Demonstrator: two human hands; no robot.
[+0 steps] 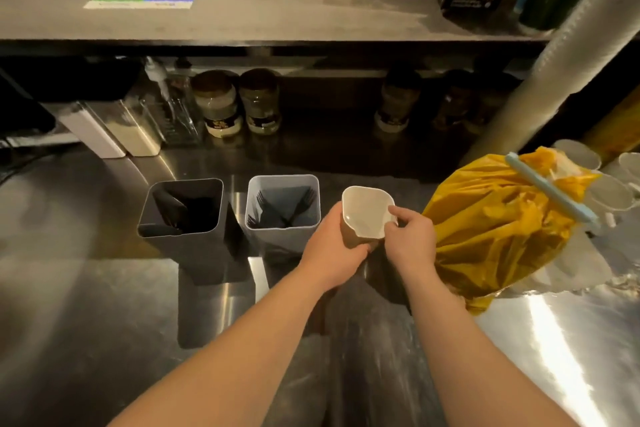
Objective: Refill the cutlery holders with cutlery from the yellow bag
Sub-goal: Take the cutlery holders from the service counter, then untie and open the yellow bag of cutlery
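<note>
the yellow bag [485, 229] hides its contents; inside the dark holder [201, 253], shapes are lost in shadow.

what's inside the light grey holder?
In the light grey holder, a few black forks, tines up. Their handles and the holder's floor are hidden behind its near wall.

Steel counter [104, 288] with three cutlery holders in a row: dark holder [183, 229] at left, grey holder [282, 232] holding black forks [298, 204], white holder [367, 211] gripped by left hand [334, 250] and right hand [412, 239]. Yellow bag [495, 229], closed by a blue clip [550, 189], lies right.
</note>
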